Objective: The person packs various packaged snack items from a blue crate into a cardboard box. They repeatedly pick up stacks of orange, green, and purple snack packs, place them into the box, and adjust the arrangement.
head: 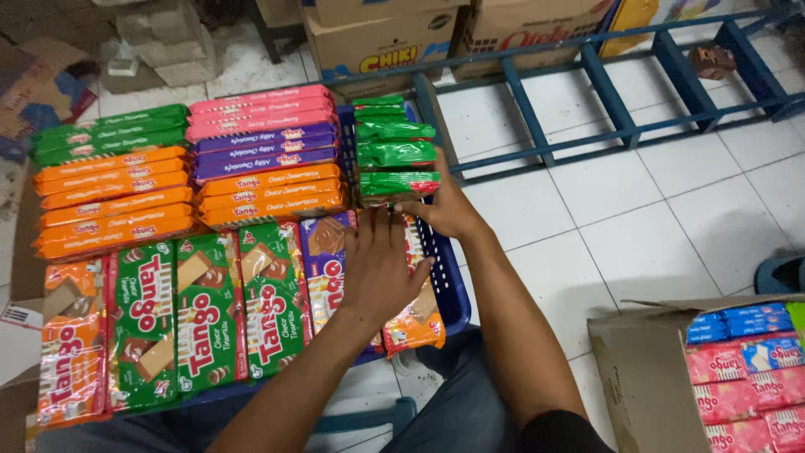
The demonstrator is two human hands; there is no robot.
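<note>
Pressing flat and open on the purple and orange wafer packs (417, 315) at the frame's centre, the left hand (379, 268) and right hand (444, 207) gripped nothing, the blue basket (449, 289) nearly full, more packs waiting in the cardboard box (646, 377) lower right.

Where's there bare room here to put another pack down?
Bare white floor tiles lie between the blue basket, the blue metal frame and the cardboard box. The basket itself is crowded: snack packs fill it edge to edge under the left hand and right hand.
</note>
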